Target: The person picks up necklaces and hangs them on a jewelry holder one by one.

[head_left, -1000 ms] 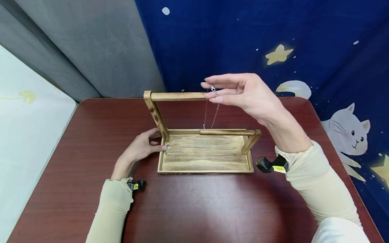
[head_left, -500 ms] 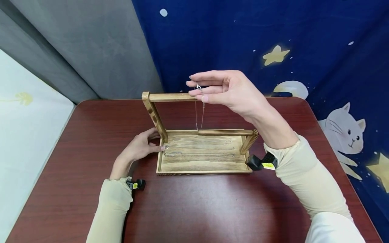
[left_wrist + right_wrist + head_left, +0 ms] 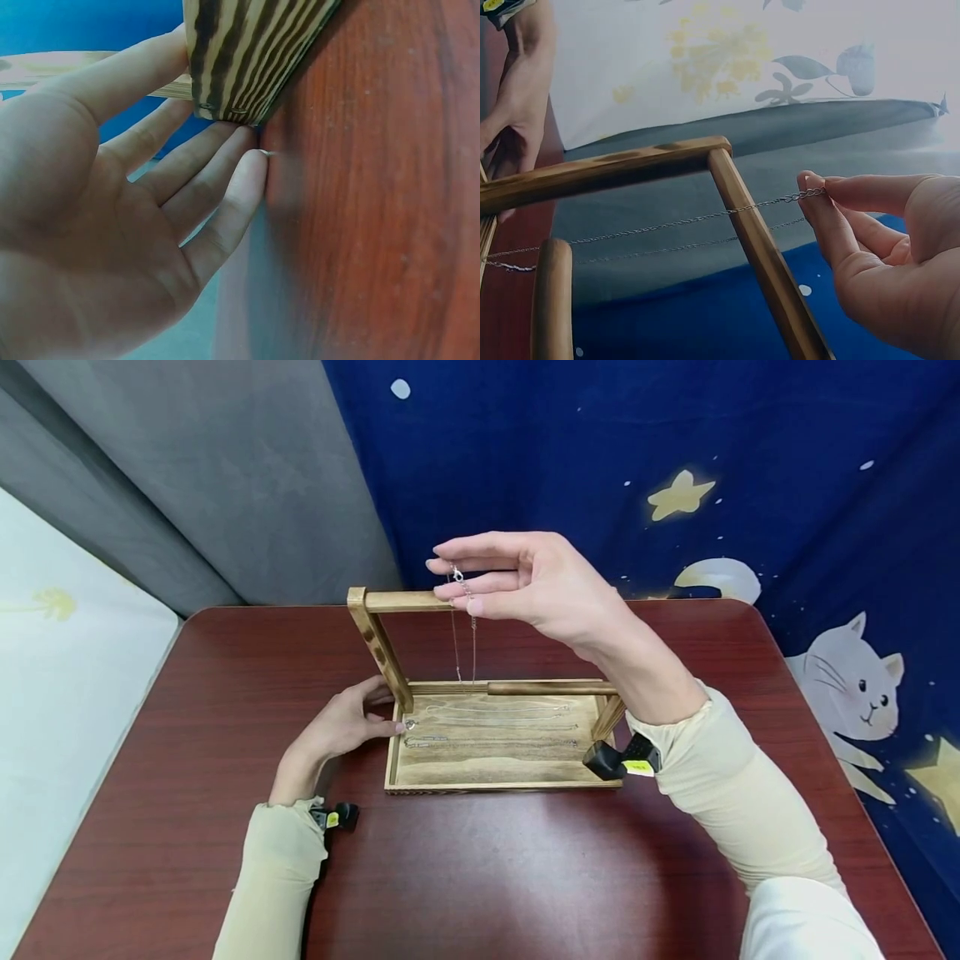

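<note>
My right hand (image 3: 525, 581) pinches a thin silver necklace (image 3: 667, 223) near its clasp between thumb and index finger. The hand is over the upper bar (image 3: 405, 602) of a wooden jewelry stand, hiding part of that bar in the head view. Two strands of the chain hang down from the fingers, and in the right wrist view they cross the bar. On the left, my left hand (image 3: 341, 722) holds the end of the stand's tray (image 3: 502, 787), thumb over the rim. Several fine necklaces (image 3: 495, 742) lie side by side inside the tray.
A shorter, lower bar (image 3: 547, 688) rises from the tray's right side, beneath my right forearm. The stand rests on a reddish-brown table (image 3: 480, 877). Behind it hang a grey curtain (image 3: 225, 468) and a blue curtain (image 3: 570, 452) with star and cat prints.
My right hand has moved left along the upper bar, carrying the necklace toward the left post. The left hand stays at the tray's end.
</note>
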### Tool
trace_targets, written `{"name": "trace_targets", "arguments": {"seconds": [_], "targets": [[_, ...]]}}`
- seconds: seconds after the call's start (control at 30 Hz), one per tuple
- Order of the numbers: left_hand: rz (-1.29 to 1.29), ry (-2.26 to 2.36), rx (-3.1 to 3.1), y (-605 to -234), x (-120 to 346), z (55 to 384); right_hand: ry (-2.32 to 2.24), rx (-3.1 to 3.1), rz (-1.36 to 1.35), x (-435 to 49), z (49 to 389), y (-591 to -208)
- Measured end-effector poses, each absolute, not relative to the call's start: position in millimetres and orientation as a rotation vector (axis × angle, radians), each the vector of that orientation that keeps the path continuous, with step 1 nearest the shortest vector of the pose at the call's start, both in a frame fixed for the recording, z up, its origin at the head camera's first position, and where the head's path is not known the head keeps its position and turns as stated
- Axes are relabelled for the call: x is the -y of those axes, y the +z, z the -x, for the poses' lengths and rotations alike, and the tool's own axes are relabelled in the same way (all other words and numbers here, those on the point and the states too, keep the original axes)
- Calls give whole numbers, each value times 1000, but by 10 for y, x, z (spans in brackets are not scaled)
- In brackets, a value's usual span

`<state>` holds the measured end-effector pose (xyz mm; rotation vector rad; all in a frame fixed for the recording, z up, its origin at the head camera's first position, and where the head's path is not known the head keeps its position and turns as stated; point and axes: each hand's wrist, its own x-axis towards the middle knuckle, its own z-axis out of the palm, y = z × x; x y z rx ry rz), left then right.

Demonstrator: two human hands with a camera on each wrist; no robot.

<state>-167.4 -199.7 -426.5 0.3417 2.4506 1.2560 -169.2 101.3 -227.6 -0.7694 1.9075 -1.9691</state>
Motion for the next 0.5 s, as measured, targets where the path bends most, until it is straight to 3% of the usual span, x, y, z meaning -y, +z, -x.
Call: {"name": "trace_targets", "arguments": {"seconds": [0.5], "targets": [[-367, 1248, -2464, -4291, 2011, 1698, -2007, -1833, 811, -777, 1715, -2326]]}}
